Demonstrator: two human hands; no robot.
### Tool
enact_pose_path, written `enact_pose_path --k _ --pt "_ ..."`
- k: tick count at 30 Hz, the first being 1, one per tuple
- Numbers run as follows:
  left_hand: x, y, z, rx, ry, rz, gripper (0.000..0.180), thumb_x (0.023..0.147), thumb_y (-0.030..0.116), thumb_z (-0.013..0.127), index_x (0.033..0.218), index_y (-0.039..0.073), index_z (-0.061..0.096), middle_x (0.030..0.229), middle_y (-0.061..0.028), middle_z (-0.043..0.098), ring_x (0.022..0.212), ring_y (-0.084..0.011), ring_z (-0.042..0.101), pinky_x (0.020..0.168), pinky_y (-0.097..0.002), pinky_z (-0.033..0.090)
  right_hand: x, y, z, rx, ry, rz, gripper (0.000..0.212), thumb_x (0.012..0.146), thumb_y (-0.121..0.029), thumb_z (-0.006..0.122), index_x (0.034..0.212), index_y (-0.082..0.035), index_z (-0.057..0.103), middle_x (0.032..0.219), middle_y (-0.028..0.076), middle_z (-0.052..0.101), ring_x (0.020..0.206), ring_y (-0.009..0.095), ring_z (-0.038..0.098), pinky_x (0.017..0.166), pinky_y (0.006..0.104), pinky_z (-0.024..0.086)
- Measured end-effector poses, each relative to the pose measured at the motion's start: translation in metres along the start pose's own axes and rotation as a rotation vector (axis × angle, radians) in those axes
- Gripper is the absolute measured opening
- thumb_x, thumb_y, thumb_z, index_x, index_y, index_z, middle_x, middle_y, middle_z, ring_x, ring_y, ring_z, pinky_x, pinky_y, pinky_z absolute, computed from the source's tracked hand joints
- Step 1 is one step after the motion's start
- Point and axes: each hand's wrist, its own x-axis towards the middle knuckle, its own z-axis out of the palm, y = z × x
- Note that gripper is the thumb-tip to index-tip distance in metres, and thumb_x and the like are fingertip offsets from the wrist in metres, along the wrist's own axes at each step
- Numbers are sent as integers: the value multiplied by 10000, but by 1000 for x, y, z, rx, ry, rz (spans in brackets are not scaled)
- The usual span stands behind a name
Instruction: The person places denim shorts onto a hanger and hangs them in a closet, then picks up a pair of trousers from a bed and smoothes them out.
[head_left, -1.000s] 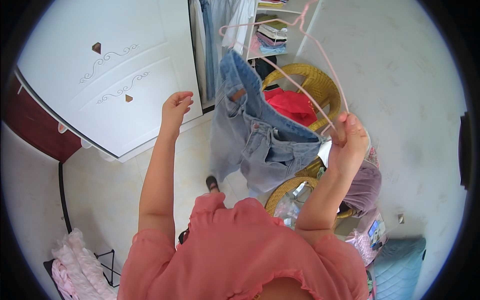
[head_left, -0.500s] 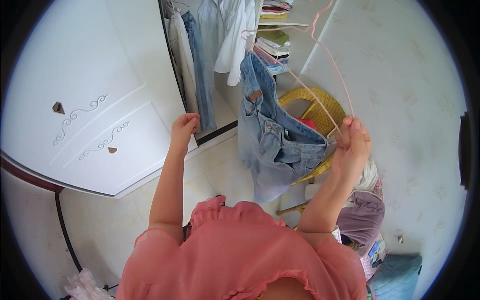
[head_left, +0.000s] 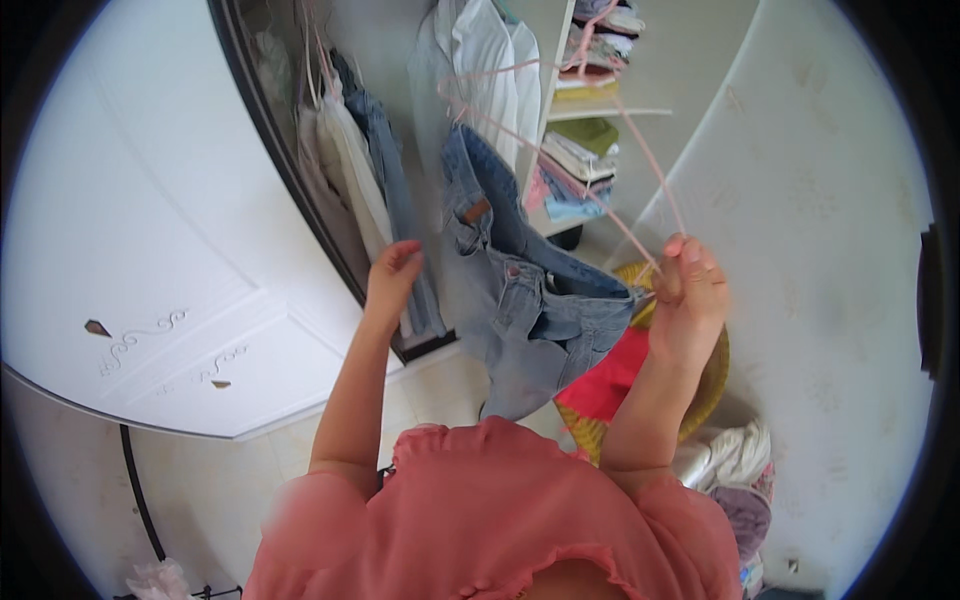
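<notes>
Right fingers [head_left: 692,254] tight on pink hanger [head_left: 665,190], left fingers [head_left: 404,250] curled, empty, above pale floor [head_left: 240,490] near white wardrobe [head_left: 140,200].

We see matt denim jeans [head_left: 510,345], a smooth hanger [head_left: 586,52], a smooth, faintly glossy wardrobe door [head_left: 120,220] and a rough, woven wicker chair [head_left: 716,378].
</notes>
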Motion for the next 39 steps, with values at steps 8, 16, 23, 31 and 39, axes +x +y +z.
enact_pose_path --k 8,16,23,31,39 --pt "64 34 35 -283 -134 131 677 872 234 572 1414 94 191 1439 -149 217 1317 -287 246 1008 -367 311 74 64 111 -195 -95 -8 256 897 -261 552 820 -25 615 600 -97 377 533 10 266 492 179 185" --pt "161 23 65 -203 -205 242 690 894 295 526 1409 24 156 1444 -179 207 1339 -273 200 1062 -322 204 135 143 168 -265 -172 -111 219 911 -216 516 831 -37 613 605 -84 406 537 10 300 494 178 212" --pt "226 38 63 -139 -272 282 632 907 315 497 1387 5 226 1414 -198 274 1331 -260 231 1067 -293 185 175 167 197 -251 -149 -105 244 923 -231 496 827 -40 613 575 -102 352 531 0 273 476 183 175" --pt "278 26 45 -126 -235 220 573 901 330 504 1355 42 306 1357 -227 347 1277 -287 329 1038 -308 254 212 187 209 -210 -97 -77 232 924 -203 491 820 -30 606 615 -83 414 558 13 320 493 184 246" --pt "298 14 -35 305 554 225 691 775 162 629 1334 -22 267 1355 -275 305 1263 -406 288 1041 -405 258 233 202 234 -207 -133 -115 229 928 -195 476 828 -40 613 598 -85 406 547 9 322 486 177 242"
